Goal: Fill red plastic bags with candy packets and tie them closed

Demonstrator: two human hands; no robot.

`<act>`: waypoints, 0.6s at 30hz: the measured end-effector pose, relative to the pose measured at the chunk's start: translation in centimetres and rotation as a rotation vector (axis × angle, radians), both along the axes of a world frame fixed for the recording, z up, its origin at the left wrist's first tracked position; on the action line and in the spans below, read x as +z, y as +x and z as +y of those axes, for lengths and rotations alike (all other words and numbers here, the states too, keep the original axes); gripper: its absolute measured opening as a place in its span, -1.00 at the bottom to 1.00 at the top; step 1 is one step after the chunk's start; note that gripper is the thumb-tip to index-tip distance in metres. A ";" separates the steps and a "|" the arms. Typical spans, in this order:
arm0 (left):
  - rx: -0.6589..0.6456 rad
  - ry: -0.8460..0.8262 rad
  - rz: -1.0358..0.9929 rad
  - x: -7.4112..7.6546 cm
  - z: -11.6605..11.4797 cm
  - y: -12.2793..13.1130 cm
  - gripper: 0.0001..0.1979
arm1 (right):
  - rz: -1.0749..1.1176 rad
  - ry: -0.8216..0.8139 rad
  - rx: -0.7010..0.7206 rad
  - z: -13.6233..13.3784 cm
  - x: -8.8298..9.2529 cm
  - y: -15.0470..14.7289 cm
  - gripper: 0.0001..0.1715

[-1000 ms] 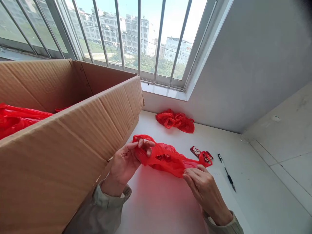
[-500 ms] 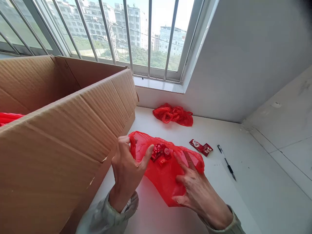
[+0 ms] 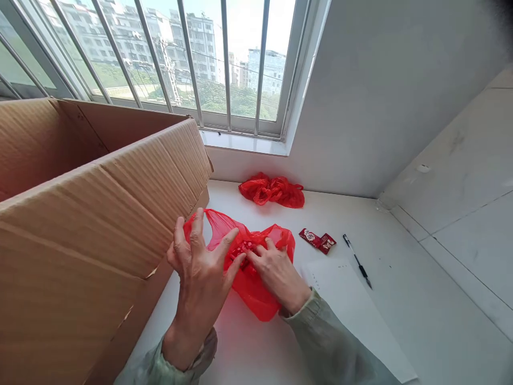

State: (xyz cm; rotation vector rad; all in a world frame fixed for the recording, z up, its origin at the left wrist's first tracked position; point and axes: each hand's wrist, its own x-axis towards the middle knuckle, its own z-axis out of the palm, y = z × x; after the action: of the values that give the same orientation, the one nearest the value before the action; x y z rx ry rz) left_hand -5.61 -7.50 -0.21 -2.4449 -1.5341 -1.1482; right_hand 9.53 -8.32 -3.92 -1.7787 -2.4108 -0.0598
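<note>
On the white table, a thin red plastic bag [image 3: 260, 302] lies spread between my two hands. Small patterned dark-red packets [image 3: 243, 248] show inside it, partly covered by my fingers. My left hand [image 3: 202, 267] is at the bag's left side, fingers spread, with a handle loop of the bag behind the fingertips. My right hand [image 3: 278, 272] reaches into the bag from the right, its fingers bent and closed around the packets; its fingertips are partly hidden. Farther right lie two more dark-red packets [image 3: 318, 240], overlapping each other.
A large open cardboard box [image 3: 120, 224] fills the left side. Another crumpled red bag [image 3: 272, 191] lies against the wall beneath the barred window [image 3: 224, 64]. A black-gripped pen [image 3: 358, 262] and a white paper sheet [image 3: 348, 299] lie on the right.
My right hand has moved left into the bag and closed at the packets. My left hand's fingers have come off the bag's bunched edge and spread. The view has shifted slightly right.
</note>
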 end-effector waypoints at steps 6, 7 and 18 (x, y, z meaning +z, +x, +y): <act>0.049 -0.351 0.096 -2.4 1.8 -0.8 -0.50 | 0.001 0.020 0.009 2.7 -2.6 -0.6 -0.60; 0.006 -0.418 0.057 -2.5 1.9 -0.8 -0.48 | 0.009 0.009 0.008 2.7 -2.8 -0.3 -0.60; -0.469 -0.623 -0.326 -1.0 2.3 -1.8 -0.67 | 0.117 0.055 -0.139 0.9 -1.4 4.4 -0.77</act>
State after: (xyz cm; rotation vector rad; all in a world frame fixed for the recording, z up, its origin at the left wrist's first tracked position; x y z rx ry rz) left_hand -7.38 -5.23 -1.25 -3.3073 -1.6421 -1.3459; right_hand 13.89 -7.41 -5.35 -1.8677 -2.1830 -0.0365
